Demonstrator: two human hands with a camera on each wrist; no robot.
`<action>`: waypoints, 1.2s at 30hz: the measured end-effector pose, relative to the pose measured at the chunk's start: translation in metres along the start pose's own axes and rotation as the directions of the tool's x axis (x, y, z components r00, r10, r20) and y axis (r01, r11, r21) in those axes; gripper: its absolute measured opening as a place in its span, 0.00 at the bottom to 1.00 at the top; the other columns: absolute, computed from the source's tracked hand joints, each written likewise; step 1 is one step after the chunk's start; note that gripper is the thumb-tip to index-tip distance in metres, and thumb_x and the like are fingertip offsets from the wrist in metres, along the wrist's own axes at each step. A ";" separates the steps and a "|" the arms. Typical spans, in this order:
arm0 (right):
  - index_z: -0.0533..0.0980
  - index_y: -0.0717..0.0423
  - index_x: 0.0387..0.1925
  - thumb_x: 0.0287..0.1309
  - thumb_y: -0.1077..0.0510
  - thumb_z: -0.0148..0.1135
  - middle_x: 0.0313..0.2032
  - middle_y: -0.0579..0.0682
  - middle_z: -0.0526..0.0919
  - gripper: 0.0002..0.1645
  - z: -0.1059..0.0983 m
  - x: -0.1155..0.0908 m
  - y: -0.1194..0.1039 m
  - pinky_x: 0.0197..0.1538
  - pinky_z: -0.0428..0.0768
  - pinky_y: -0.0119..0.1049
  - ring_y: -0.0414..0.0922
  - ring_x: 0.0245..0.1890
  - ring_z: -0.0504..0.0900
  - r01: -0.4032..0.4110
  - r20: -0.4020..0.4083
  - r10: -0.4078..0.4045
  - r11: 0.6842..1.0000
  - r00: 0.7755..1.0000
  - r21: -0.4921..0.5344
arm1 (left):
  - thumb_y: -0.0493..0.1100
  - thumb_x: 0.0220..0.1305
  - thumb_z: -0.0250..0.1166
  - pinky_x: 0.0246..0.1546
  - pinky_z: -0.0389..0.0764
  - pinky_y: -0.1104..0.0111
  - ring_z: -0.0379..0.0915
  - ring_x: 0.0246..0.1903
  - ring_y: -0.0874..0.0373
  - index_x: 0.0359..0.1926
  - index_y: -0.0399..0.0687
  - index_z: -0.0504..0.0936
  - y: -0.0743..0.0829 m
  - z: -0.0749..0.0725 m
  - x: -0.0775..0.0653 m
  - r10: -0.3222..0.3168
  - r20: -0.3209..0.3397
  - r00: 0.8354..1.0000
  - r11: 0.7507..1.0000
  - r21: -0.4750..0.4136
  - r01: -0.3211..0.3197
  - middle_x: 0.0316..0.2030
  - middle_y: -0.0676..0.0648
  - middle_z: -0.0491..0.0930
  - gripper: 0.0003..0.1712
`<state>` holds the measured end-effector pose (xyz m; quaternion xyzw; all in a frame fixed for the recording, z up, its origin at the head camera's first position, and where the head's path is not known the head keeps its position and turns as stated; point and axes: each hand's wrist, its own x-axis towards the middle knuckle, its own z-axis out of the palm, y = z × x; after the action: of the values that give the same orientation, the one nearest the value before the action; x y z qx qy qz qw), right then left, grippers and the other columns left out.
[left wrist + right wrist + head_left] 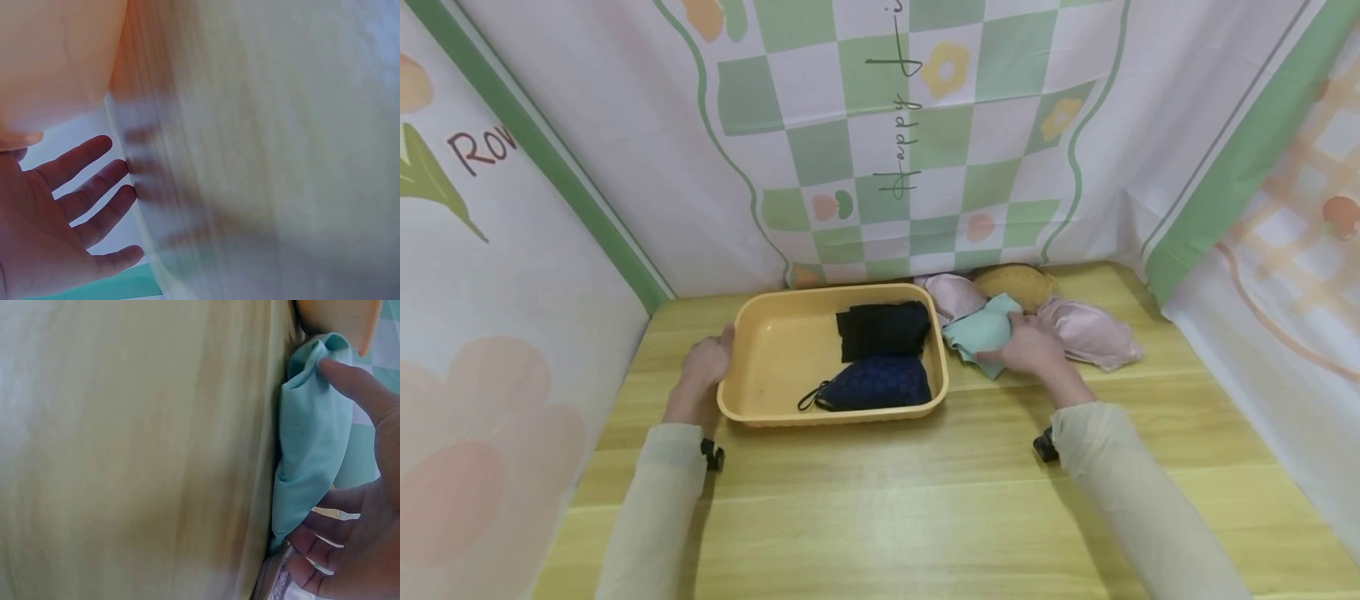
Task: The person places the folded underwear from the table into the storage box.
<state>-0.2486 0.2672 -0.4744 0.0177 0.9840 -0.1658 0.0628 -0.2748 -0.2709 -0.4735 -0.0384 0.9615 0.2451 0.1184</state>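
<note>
My right hand [1032, 346] grips a mint-green folded bra [983, 331] lying just right of the tray. In the right wrist view the thumb [350, 378] presses one end of the mint bra [315, 437], and the fingers bend against its other end. My left hand [706, 364] rests at the left side of a yellow plastic tray [831, 418], thumb at the rim; the left wrist view shows its other fingers [94, 194] spread and extended below the tray wall [56, 62]. Inside the tray, on its right side, are a black folded garment [883, 329] and a navy folded bra [876, 385] with a thin strap loop.
Beside the mint bra lie a pale pink folded bra [953, 297], a mustard one [1017, 287] and another pink satin one [1090, 332], close to the back curtain [925, 167]. Printed cloth walls border the wooden table [880, 500] at the left, back and right.
</note>
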 end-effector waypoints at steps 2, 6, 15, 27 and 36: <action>0.55 0.69 0.72 0.43 0.27 0.70 0.66 0.75 0.64 0.70 0.003 0.000 0.000 0.67 0.65 0.69 0.73 0.66 0.63 0.006 0.010 -0.006 1.000 1.000 -0.025 | 0.69 0.71 0.12 0.71 0.61 0.39 0.61 0.67 0.27 0.69 0.30 0.66 0.000 0.000 0.000 0.004 -0.002 1.000 1.000 0.001 -0.004 0.67 0.25 0.66 0.57; 0.57 0.68 0.72 0.43 0.31 0.72 0.65 0.76 0.65 0.66 0.006 -0.003 -0.001 0.65 0.66 0.71 0.73 0.65 0.62 0.015 -0.003 -0.015 0.999 1.000 -0.028 | 0.68 0.73 0.14 0.71 0.60 0.39 0.61 0.67 0.26 0.69 0.30 0.66 0.001 0.000 0.001 0.007 -0.006 1.000 1.000 0.001 -0.007 0.68 0.26 0.65 0.55; 0.58 0.65 0.72 0.42 0.35 0.75 0.65 0.74 0.66 0.64 0.008 0.000 0.001 0.66 0.66 0.70 0.72 0.66 0.63 0.024 -0.031 -0.024 1.000 0.999 -0.003 | 0.66 0.74 0.15 0.71 0.62 0.40 0.62 0.66 0.27 0.68 0.29 0.67 0.000 0.001 0.001 0.019 -0.018 1.000 1.000 0.007 -0.019 0.67 0.25 0.66 0.53; 0.67 0.68 0.63 0.44 0.35 0.73 0.57 0.72 0.76 0.55 0.008 0.000 0.002 0.57 0.75 0.66 0.70 0.57 0.74 0.020 -0.058 -0.020 1.000 0.998 -0.013 | 0.68 0.73 0.14 0.71 0.61 0.40 0.61 0.67 0.26 0.69 0.30 0.66 0.000 0.001 0.001 0.014 -0.014 1.000 1.000 -0.005 -0.014 0.67 0.25 0.65 0.55; 0.75 0.66 0.49 0.54 0.38 0.66 0.44 0.66 0.84 0.36 0.010 0.003 0.007 0.47 0.79 0.62 0.65 0.44 0.82 0.053 -0.051 -0.051 0.998 0.997 0.028 | 0.67 0.74 0.15 0.71 0.61 0.39 0.61 0.66 0.26 0.69 0.28 0.65 -0.001 0.002 0.001 0.011 -0.012 1.000 1.000 -0.002 -0.011 0.67 0.24 0.65 0.53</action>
<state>-0.2503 0.2704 -0.4865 -0.0028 0.9828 -0.1815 0.0333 -0.2754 -0.2712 -0.4756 -0.0349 0.9621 0.2465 0.1114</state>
